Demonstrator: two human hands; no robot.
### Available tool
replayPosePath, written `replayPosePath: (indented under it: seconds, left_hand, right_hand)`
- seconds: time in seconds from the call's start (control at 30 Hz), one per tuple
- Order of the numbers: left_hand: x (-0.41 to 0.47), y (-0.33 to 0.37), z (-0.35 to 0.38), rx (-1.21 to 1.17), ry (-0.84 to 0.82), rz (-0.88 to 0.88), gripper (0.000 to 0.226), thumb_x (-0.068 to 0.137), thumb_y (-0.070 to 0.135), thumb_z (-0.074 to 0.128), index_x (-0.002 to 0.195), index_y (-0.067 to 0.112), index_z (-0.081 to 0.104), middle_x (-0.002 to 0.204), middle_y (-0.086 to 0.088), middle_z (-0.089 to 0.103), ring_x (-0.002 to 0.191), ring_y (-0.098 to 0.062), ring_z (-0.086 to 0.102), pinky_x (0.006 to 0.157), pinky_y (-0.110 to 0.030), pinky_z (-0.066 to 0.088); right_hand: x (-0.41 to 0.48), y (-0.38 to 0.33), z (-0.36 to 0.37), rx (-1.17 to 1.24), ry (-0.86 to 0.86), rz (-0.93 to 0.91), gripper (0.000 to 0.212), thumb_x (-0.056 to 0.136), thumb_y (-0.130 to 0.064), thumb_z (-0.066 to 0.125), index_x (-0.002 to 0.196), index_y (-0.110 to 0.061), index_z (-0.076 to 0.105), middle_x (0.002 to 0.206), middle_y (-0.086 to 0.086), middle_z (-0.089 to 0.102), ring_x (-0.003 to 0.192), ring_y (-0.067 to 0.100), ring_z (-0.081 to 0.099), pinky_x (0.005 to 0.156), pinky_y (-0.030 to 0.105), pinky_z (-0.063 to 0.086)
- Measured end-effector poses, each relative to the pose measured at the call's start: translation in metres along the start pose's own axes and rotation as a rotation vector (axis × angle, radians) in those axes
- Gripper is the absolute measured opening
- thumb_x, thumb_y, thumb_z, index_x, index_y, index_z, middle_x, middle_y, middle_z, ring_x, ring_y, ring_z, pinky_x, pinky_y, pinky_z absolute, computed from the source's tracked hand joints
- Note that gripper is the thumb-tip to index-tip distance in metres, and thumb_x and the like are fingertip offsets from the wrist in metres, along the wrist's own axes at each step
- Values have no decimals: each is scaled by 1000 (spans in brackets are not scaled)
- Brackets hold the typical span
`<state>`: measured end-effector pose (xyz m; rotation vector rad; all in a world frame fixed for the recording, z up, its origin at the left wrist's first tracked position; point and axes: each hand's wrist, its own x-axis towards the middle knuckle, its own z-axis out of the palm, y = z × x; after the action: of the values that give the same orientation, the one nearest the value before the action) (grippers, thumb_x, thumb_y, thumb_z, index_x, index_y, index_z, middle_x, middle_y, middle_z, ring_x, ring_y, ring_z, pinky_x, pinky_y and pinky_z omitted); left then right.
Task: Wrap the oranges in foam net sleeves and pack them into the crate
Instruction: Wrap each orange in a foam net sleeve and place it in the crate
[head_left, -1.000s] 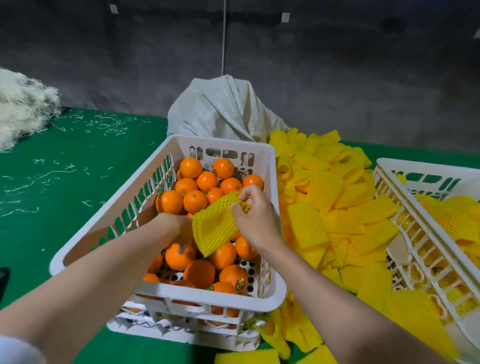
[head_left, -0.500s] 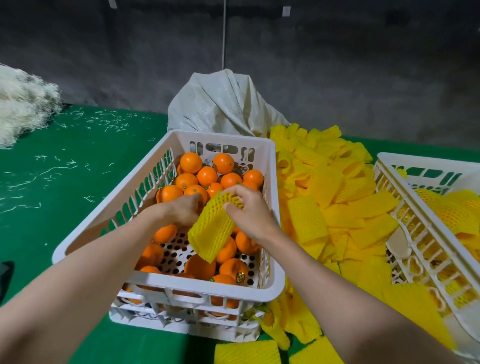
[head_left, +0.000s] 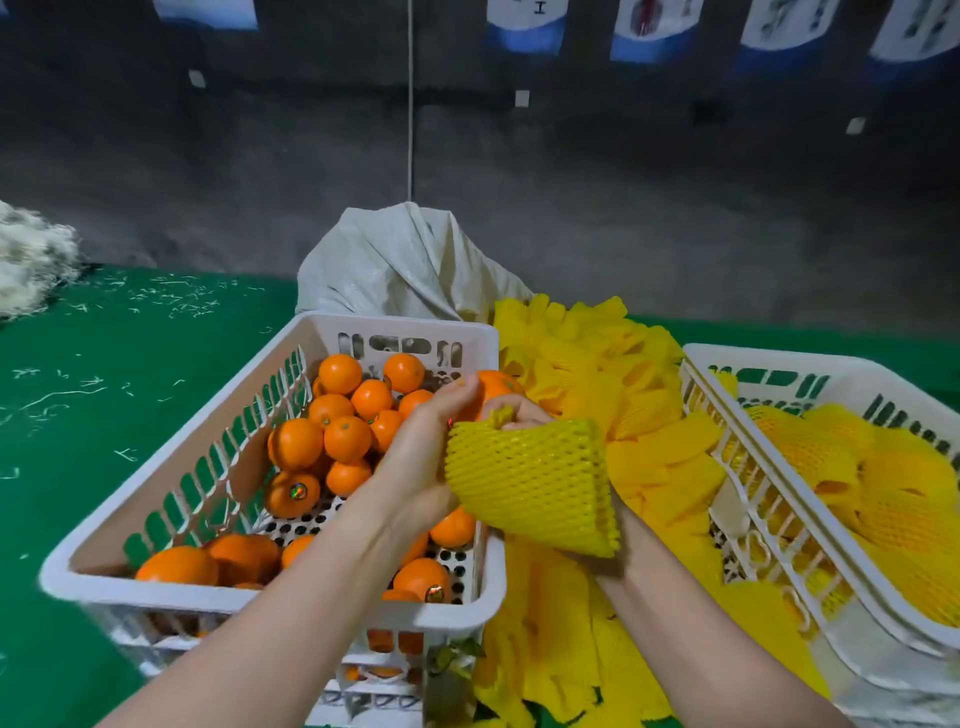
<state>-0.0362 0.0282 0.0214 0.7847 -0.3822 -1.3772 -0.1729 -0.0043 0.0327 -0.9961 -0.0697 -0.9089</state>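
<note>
My left hand (head_left: 421, 467) grips an orange (head_left: 493, 391) beside the foam sleeve (head_left: 530, 480), which my right hand (head_left: 522, 413) pinches by its rim, ready for sheathing.

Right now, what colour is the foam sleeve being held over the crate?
The foam sleeve is yellow, with a net pattern; the head view shows it best.

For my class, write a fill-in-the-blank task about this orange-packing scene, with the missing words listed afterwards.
The left hand holds a single ____. The foam net sleeve in the right hand is coloured ____. Spare sleeves lie heaped ____ the left crate and the right crate. The table surface is ____.
Missing words: orange, yellow, between, green.
</note>
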Motion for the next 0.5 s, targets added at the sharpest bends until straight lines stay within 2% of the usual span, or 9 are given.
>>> replayPosePath:
  seconds: [0.03,0.07,0.1,0.13,0.17,0.23,0.37,0.43,0.5]
  left_hand:
    - [1,-6,6,-33,31,2,22,94,25,52,111,11,52,69,-10,64,57,-22,63,55,-30,54]
    - [3,-11,10,-19,72,29,18,95,25,51,110,15,54,70,-9,65,59,-22,64,59,-31,54]
    - [5,-16,13,46,113,71,15,95,23,52,108,19,57,76,-9,67,65,-24,66,64,-34,54]
    - [6,-20,17,129,140,113,14,94,21,52,106,23,59,83,-10,69,72,-25,67,70,-37,54]
    - [7,-24,20,187,145,141,14,94,20,53,105,25,60,89,-12,69,79,-27,67,75,-40,52]
    - [7,-32,26,235,127,145,22,93,19,54,113,24,61,100,-14,69,91,-29,66,81,-42,52]
    - [3,-46,37,260,2,76,51,80,29,65,129,18,54,120,-12,64,110,-30,61,89,-45,50]
    - [1,-49,39,342,-105,62,61,71,22,76,127,20,54,118,-11,65,109,-27,62,90,-45,50]
    - [0,-50,39,472,-156,79,68,63,8,74,126,21,52,110,-9,67,100,-23,66,85,-40,54]
  right_hand:
    - [5,0,0,-360,56,-81,35,94,-17,39,112,8,56,98,31,66,97,20,66,94,19,44]
    - [3,6,-6,-594,90,-18,29,92,-23,42,93,-4,64,71,16,69,67,11,67,69,16,51]
    - [8,7,-17,-653,138,113,34,95,-16,37,77,-7,64,57,7,63,49,9,59,54,18,49]
    - [8,3,-25,-638,133,138,37,95,-3,33,72,-9,62,56,4,58,47,8,54,51,21,46]
    - [4,-3,-26,-658,151,118,36,92,6,34,75,-11,59,63,5,57,51,7,53,55,22,44]
    - [1,-5,-36,-881,205,-28,33,89,11,42,80,-16,58,73,-1,58,63,2,54,61,20,43]
    - [-8,-16,-54,-985,303,-226,21,94,-10,47,85,-26,57,69,-11,56,65,4,50,60,28,40]
    - [-14,-21,-58,-1024,356,-259,20,93,-16,45,86,-31,56,68,-14,55,63,2,48,59,30,39]
    - [-15,-25,-65,-1009,382,-239,16,89,-21,44,87,-32,55,72,-21,59,66,-2,50,61,29,42]
